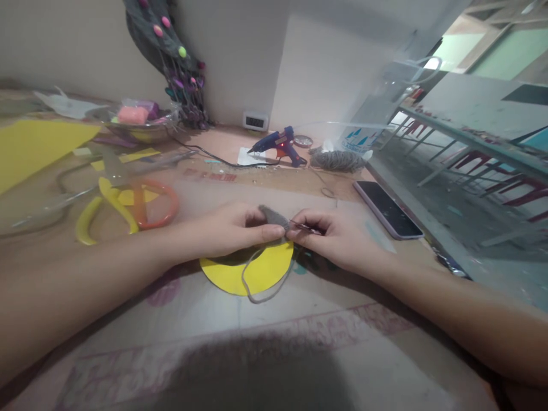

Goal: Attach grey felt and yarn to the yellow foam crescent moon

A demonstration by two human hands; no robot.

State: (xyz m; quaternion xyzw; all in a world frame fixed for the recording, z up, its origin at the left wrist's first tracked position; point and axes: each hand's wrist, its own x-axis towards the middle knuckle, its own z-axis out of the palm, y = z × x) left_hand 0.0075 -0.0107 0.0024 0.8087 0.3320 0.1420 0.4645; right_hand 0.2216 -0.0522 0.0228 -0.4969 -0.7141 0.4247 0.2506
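Grey fibre, wound or folded into a small flat piece (274, 216), is held between both hands just above the counter (299, 331), at the middle of the view. The grip of the left hand (233, 228) is pressed together on it, thumb along the top and fingers underneath. The grip of the right hand (338, 237) is pinched on a thin strand (302, 226) that leaves the piece at its three o'clock edge. Whether that strand is a needle, a wire or the cord's own end cannot be told.

From under the piece a grey cord (243, 279) drops in a slack loop toward six o'clock. It lies across a yellow disc (261, 271), which rests flat on the counter beneath the hands.

The piece is judged to be very light, soft and without stiffness of its own. It would likely loosen or unwind if the pinch were slackened, so it is best held flat across both faces, close to the edge where the strand comes out. The cord is judged limp and slightly rough, not slippery, and it can be taken anywhere along its length. The disc looks thin and easily creased, so it is best lifted by its rim.

Well apart from the hands, yellow and orange scissors (128, 208) lie at ten o'clock. A blue glue gun (280, 145) lies at twelve, a bundle of grey cord (338, 160) at one, and a phone (387, 208) at two.
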